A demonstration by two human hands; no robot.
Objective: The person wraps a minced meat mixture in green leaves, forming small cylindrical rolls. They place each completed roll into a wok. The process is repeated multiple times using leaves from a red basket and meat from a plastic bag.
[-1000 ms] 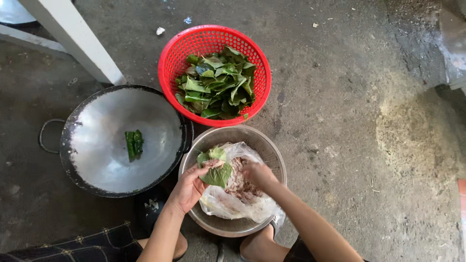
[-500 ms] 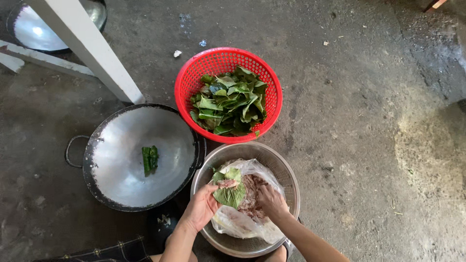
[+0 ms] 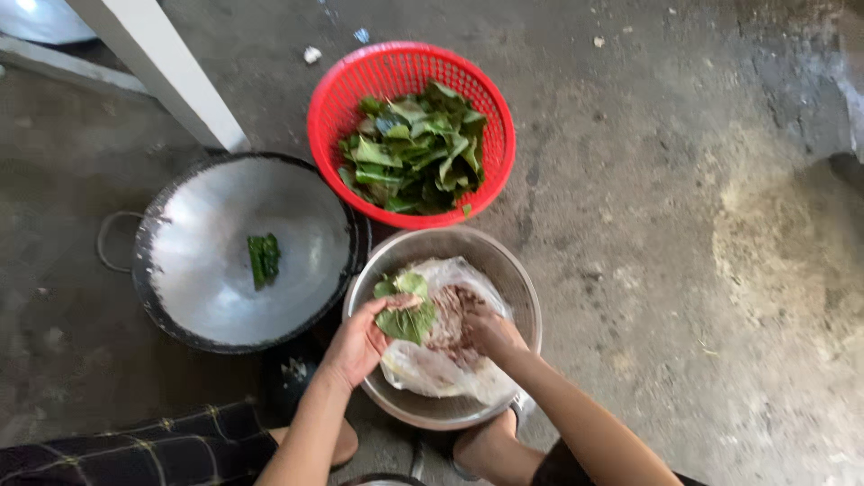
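Rough grey concrete floor (image 3: 630,180) carries everything seen. A green leaf (image 3: 407,313) is gripped flat in the left hand (image 3: 355,342), thumb pressed across its top, over a steel bowl (image 3: 517,279). The right hand (image 3: 486,328) is curled into the minced meat (image 3: 450,315) just beside the leaf, fingers pinched in the mince, which lies in a clear plastic bag (image 3: 432,373) inside the bowl. Beyond both hands a red basket (image 3: 396,67) heaped with loose green leaves (image 3: 414,153) is set, touching the bowl's far rim. Out past the left hand, a dark-rimmed wok (image 3: 207,261) is placed, with one rolled leaf parcel (image 3: 264,259) in its middle.
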